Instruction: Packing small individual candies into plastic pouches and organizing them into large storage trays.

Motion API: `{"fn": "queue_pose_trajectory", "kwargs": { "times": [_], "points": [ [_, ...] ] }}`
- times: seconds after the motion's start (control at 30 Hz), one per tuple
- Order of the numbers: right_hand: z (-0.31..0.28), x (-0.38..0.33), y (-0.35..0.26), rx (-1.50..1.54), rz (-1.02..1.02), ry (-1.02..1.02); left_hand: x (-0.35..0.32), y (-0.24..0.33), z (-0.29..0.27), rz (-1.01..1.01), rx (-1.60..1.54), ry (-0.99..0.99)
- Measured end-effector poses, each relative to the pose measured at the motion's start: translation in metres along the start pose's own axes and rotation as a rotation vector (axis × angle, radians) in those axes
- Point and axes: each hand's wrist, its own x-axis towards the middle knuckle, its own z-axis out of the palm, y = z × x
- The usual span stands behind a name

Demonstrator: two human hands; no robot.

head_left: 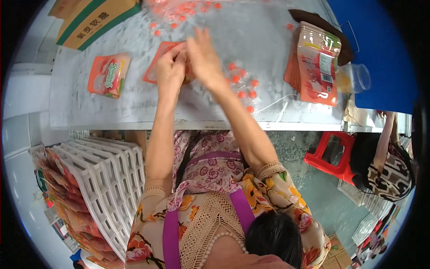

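Orange flat pouch (157,60), partly hidden, pinched at one end between both hands (186,60).

Both forearms extend forward and upward. Left hand (170,68) is curled, fingertips pinched. Right hand (204,57) sits just beside it, fingers extended forward, slightly blurred.

Steel table (134,107), red stool (333,157), greenish floor (322,197).
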Motion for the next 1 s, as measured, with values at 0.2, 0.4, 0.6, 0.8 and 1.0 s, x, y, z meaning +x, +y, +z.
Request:
{"fn": "queue_pose_trajectory", "kwargs": {
  "times": [0.2, 0.4, 0.6, 0.8, 1.0],
  "points": [
    [-0.117, -0.053, 0.026, -0.493, -0.324, -0.074, 0.009, 0.012, -0.049, -0.010, -0.243, 0.015],
    [-0.113, -0.078, 0.054, -0.961, -0.477, -0.274, 0.005, 0.025, -0.055, 0.061, -0.234, 0.022],
    [-0.092, -0.039, 0.063, -0.893, -0.537, -0.279, -0.002, 0.020, -0.058, -0.010, -0.199, -0.090],
    [-0.082, -0.035, 0.066, -0.897, -0.529, -0.200, -0.007, 0.021, -0.060, 0.003, -0.275, -0.086],
    [-0.085, -0.010, 0.073, -0.192, -0.329, 0.185, -0.016, 0.024, -0.035, 0.078, -0.291, -0.101]
  ]
}}
